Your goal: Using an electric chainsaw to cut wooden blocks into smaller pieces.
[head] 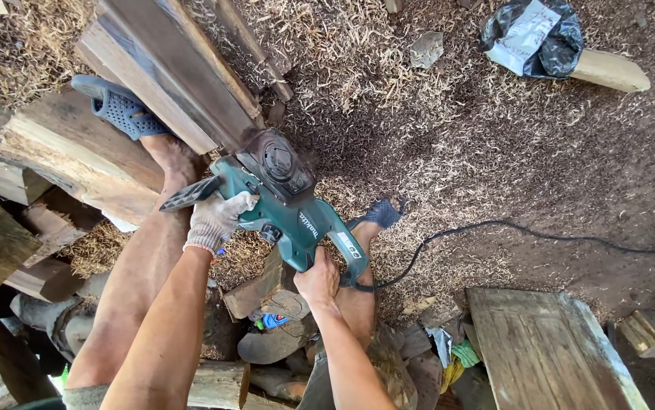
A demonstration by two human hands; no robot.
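The left hand [217, 219], in a pale knit glove, is closed around the front handle of a teal electric chainsaw [285, 205], while the bare right hand [318, 279] grips the rear handle, fingers wrapped tight. The saw sits low in the middle of the view, its nose pushed against the end of a long grey plank [172, 68] — the bar itself is hidden. A black power cord [509, 228] trails right across the sawdust-strewn ground [434, 137], and a foot in a blue perforated clog [118, 108] braces on a stacked timber [77, 156].
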